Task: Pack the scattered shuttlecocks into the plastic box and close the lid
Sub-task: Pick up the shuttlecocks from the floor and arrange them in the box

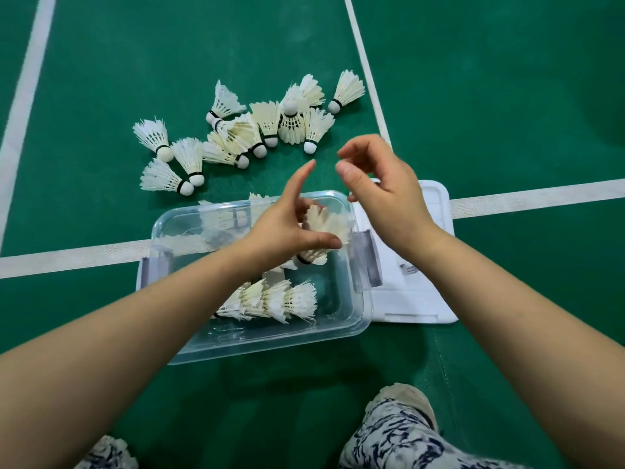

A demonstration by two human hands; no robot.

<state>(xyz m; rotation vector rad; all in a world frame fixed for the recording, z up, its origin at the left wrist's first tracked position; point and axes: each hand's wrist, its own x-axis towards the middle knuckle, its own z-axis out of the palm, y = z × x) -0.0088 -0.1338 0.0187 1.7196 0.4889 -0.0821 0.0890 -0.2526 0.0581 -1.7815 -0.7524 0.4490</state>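
Presently right hand (382, 191) empty, fingers loosely curled, held above far right corner of box (270, 343). Over box, left hand (287, 228) spread; grip on shuttlecock at thumb (326, 222) cannot be told. Nearest loose shuttlecock (314, 128) lies beyond box, cork toward box, feathers away; right hand nearer.
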